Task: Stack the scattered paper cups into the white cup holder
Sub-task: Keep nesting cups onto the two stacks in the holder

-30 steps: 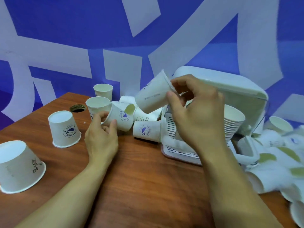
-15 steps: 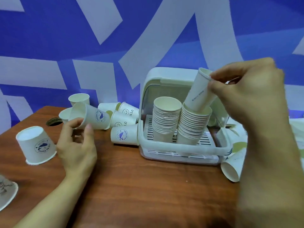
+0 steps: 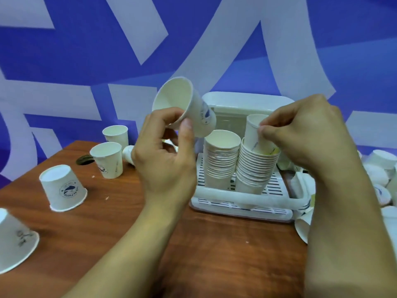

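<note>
The white cup holder (image 3: 240, 202) stands on the table with two tall stacks of paper cups in it. My right hand (image 3: 307, 136) pinches the rim of a cup (image 3: 253, 134) that sits partly sunk into the right stack (image 3: 255, 166). The left stack (image 3: 221, 162) stands beside it. In front of the holder's left side, my left hand (image 3: 165, 155) grips a tilted cup with a blue logo (image 3: 184, 106), lifted off the table, its mouth turned toward me.
Loose cups lie about: two upright ones (image 3: 107, 160) at the back left, two upside down (image 3: 63, 188) near the left edge, and a heap (image 3: 380, 175) to the right of the holder. A round hole (image 3: 84, 161) is cut in the wooden table (image 3: 214, 244).
My right hand has pushed its cup down into the right stack. My left hand has lifted its cup from the table up and rightward toward the holder. The camera has moved closer.
</note>
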`<state>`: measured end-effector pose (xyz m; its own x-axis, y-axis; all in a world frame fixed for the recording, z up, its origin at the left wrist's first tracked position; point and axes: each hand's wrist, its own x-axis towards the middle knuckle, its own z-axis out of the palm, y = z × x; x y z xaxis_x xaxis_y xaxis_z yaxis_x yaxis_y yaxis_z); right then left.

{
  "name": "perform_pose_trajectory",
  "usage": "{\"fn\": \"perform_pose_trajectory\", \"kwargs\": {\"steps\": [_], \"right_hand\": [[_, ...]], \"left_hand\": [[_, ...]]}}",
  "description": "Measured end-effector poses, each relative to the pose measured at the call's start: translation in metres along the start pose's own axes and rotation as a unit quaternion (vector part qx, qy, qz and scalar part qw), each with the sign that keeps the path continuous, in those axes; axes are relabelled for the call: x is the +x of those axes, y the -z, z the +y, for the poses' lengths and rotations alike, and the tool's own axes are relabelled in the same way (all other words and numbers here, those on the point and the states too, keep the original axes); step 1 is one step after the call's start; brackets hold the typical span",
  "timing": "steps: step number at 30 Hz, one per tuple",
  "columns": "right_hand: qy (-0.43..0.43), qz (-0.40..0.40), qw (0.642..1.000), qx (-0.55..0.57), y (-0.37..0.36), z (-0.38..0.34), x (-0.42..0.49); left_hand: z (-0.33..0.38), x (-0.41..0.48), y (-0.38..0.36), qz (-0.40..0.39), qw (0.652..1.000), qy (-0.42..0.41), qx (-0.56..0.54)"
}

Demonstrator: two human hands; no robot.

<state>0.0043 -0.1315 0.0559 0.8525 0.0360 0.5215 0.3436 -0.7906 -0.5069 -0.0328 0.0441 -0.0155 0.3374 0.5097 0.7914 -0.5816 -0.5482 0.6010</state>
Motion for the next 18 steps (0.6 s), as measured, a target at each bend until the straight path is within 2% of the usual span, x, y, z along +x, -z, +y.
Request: {"fn": "perform_pose_trajectory", "kwargs": {"steps": [4, 11, 18], "right_hand": [[-0.006, -0.028, 1.0, -0.007, -0.005, 0.004, 0.002], [-0.022, -0.047, 0.999, 0.01, -0.013, 0.011, 0.008], [-0.042, -0.071, 0.997, -0.001, -0.015, 0.013, 0.01]], "left_hand": [[0.008, -0.003, -0.027, 0.002, 1.0, -0.006, -0.025], [-0.012, 0.004, -0.032, -0.019, 1.0, -0.013, 0.006], [-0.023, 0.004, -0.034, -0.078, 0.995, -0.024, 0.055]]}}
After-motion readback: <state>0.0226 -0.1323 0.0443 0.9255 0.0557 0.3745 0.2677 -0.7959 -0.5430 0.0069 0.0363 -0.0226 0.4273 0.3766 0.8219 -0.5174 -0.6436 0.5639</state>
